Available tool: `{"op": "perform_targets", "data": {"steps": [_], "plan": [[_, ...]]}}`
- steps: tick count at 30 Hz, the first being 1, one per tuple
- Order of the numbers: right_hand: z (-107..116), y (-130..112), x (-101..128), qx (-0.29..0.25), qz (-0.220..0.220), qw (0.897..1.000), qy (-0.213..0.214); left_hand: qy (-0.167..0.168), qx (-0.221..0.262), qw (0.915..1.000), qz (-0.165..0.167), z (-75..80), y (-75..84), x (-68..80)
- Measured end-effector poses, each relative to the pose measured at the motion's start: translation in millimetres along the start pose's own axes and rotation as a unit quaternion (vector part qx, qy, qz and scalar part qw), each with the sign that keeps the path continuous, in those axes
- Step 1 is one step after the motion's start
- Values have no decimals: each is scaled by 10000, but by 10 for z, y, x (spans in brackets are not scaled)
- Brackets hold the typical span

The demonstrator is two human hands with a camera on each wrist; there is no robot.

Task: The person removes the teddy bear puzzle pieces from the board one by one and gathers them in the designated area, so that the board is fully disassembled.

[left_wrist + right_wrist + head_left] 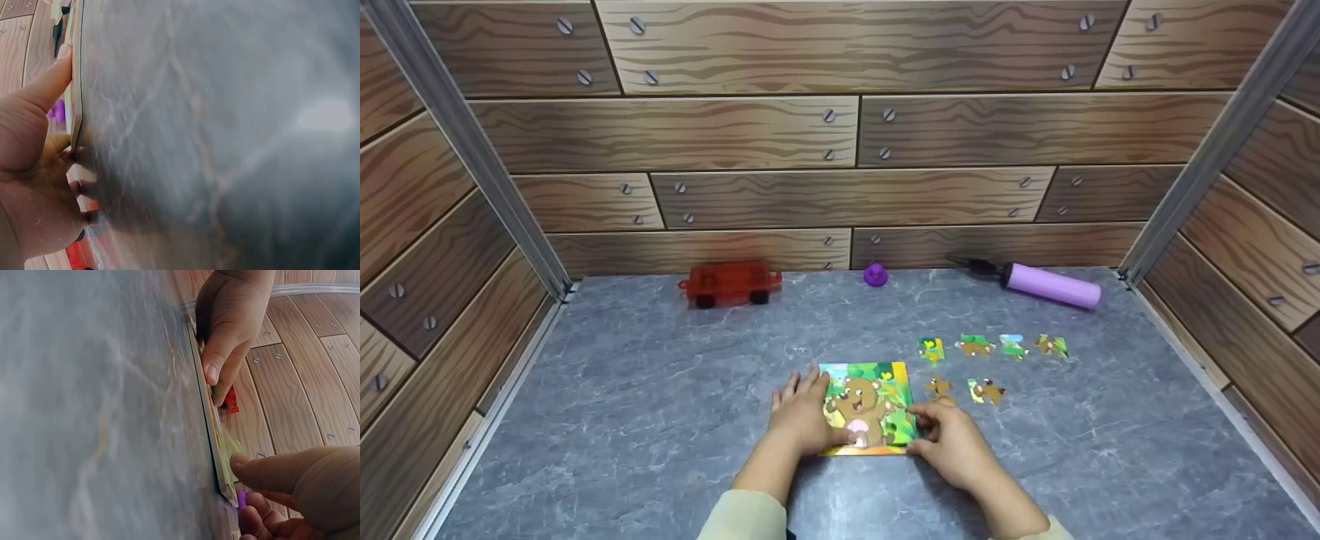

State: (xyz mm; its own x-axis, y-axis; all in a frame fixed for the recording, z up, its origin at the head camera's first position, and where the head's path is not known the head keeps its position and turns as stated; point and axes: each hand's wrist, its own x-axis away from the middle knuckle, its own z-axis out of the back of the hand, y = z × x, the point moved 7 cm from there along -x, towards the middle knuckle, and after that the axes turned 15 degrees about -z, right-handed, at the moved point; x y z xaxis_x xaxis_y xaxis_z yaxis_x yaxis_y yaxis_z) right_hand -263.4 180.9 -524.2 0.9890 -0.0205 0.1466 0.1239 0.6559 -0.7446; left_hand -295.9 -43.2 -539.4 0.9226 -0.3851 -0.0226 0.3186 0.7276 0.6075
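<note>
A square puzzle board (870,397) with a cartoon bear lies flat on the grey marble table (660,420). My left hand (799,416) rests on its left edge, fingers stretched forward; in the left wrist view the thumb (48,84) lies on the board's rim (76,107). My right hand (952,442) grips the board's right edge with curled fingers, the thumb (270,472) on top near the corner of the board (211,433). Several loose puzzle pieces lie just right of the board, one row (994,346) farther back and two pieces (986,391) closer.
Along the back wall stand a red toy cart (729,283), a small purple object (874,274) and a lilac hand pump (1050,285). Wood-pattern walls (847,135) close in the table on three sides, with metal posts (472,150) in the corners.
</note>
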Motion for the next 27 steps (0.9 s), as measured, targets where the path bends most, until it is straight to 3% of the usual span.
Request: {"op": "perform_targets", "data": {"steps": [12, 20, 27], "plan": [[103, -29, 35, -45, 512, 9974, -506, -24, 75, 10000, 39, 4, -3, 1], [260, 11, 3, 102, 436, 9984, -340, 0, 33, 10000, -4, -1, -14, -6], [461, 76, -22, 170, 715, 9972, -145, -35, -8, 10000, -21, -7, -7, -4]]}}
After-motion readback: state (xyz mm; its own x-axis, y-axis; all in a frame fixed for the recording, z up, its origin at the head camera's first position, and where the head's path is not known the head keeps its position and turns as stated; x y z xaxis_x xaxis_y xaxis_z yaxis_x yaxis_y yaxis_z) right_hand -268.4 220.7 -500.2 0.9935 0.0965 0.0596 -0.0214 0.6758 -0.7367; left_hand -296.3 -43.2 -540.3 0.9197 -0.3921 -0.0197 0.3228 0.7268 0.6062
